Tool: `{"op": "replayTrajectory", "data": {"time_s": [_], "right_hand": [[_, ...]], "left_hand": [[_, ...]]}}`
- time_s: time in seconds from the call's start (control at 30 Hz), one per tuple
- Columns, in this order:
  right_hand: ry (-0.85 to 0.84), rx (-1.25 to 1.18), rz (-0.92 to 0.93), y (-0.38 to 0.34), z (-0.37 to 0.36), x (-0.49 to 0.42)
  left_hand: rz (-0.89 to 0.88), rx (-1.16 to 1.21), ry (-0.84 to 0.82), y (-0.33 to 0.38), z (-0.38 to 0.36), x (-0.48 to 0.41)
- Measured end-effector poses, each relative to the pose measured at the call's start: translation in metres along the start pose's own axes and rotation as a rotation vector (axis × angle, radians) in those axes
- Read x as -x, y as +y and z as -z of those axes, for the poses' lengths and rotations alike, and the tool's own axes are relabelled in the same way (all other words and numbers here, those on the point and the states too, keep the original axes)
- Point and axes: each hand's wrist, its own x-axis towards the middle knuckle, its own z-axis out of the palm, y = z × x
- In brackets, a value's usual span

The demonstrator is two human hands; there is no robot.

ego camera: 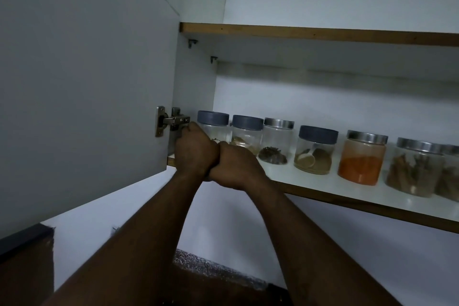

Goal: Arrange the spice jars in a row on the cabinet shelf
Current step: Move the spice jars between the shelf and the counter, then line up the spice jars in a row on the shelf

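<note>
Both hands, the left hand (196, 149) and right hand (234, 169), pressed together at the shelf (347, 189) by the leftmost jar (213, 126), their fingers hidden so I couldn't tell their grip; nudging gently would have kept the row of spice jars (315, 149) straight.

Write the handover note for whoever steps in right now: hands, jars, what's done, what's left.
Left hand and right hand: pressed together at the left end of the lower shelf, in front of the first blue-lidded jar; what they grip is hidden.
Jars: seven visible, upright on the shelf, running from the door hinge rightward, including the orange powder jar; the last is cut off at the frame edge.
Done: the row is mostly formed.
Left: even out spacing, check the far-right jars.
</note>
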Motion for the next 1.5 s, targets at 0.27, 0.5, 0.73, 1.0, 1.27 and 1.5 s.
{"op": "replayTrajectory", "data": {"time_s": [0.27, 0.5, 0.73, 1.0, 1.27, 1.5], "right_hand": [[0.341, -0.163, 0.036, 0.02, 0.021, -0.015], [0.553, 0.249, 0.203, 0.016, 0.019, -0.058], [0.578, 0.47, 0.182, 0.02, 0.007, -0.098], [0.571, 0.314, 0.219, 0.018, 0.003, -0.11], [0.444, -0.066, 0.314, 0.031, 0.012, -0.101], [0.534, 0.052, 0.288, 0.033, 0.009, -0.097]], "left_hand": [[0.126, 0.112, -0.272, 0.002, 0.0, -0.029], [0.117, 0.179, -0.306, -0.01, -0.009, -0.043], [0.086, 0.065, -0.238, -0.008, -0.013, -0.04], [0.004, 0.061, -0.311, -0.008, -0.015, -0.044], [0.003, 0.208, -0.512, -0.025, -0.003, -0.063], [-0.004, 0.182, -0.444, -0.021, -0.014, -0.053]]}}
